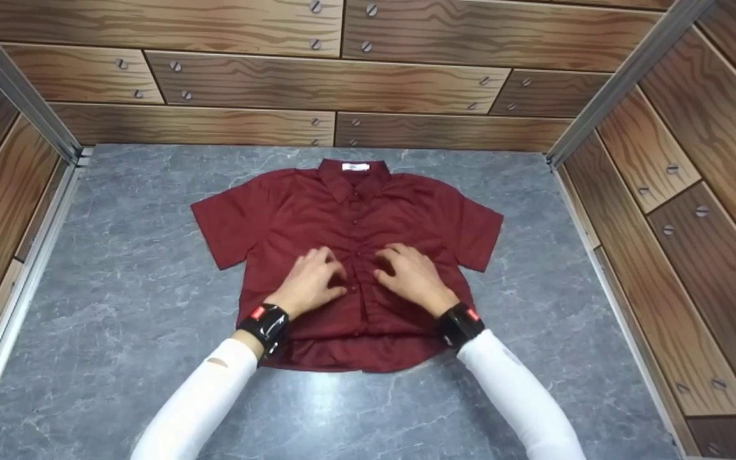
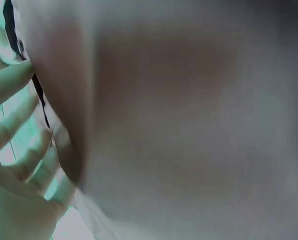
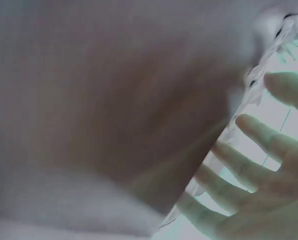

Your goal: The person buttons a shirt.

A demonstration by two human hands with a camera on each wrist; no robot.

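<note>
A dark red short-sleeved button-up shirt (image 1: pixel 304 211) lies front side up, its collar (image 1: pixel 336 182) at the far end and both sleeves spread outward. Over the left half of its front is my left hand (image 1: pixel 309 281), fingers spread and slightly bent. My right hand (image 1: pixel 411 275) mirrors it on the other side of the button line, fingertips close to the cloth. Neither hand grips anything. Blurred cloth fills most of both wrist views, beside the spread fingers of the left hand (image 2: pixel 19 155) and the right hand (image 3: pixel 264 165).
The shirt rests on a grey marbled tabletop (image 1: pixel 119 306). Wood-patterned panels (image 1: pixel 246 76) stand at the back and both sides, with metal rails (image 1: pixel 630 70) at the corners. Below the front hem, the shirt's inner back panel (image 1: pixel 355 354) shows.
</note>
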